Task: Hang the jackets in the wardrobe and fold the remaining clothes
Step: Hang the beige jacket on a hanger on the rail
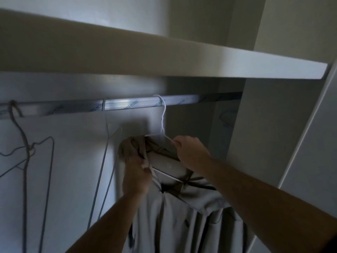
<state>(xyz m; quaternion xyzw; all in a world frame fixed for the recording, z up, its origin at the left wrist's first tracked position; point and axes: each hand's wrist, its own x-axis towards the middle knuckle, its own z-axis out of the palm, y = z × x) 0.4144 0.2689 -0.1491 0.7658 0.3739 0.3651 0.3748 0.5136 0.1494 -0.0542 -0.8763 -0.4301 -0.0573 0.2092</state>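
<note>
A silver metal wardrobe rail (127, 105) is seen running across the wardrobe, under a wide white shelf board (164, 57). A thin white wire hanger (162, 114) is hooked over the rail, right of its middle. A pale grey fabric jacket (182, 216) with a tan inner collar is draped on this hanger and hangs straight down below the rail.

The left hand (135, 177) is held below the rail, at the left shoulder of the jacket. Its fingers are curled tight round the bunched collar fabric, which is gathered just above and in front of the knuckles. The right hand (191, 152) is raised closer to the rail, on the right side of the hanger. The sloping wire arm is pinched between its thumb and curled fingers, and the jacket's collar lies directly beneath the palm.

Further left along the rail, an empty pale wire hanger (104, 152) is hung. At the rail's left end, a few dark grey wire hangers (25, 147) are hooked.
</note>
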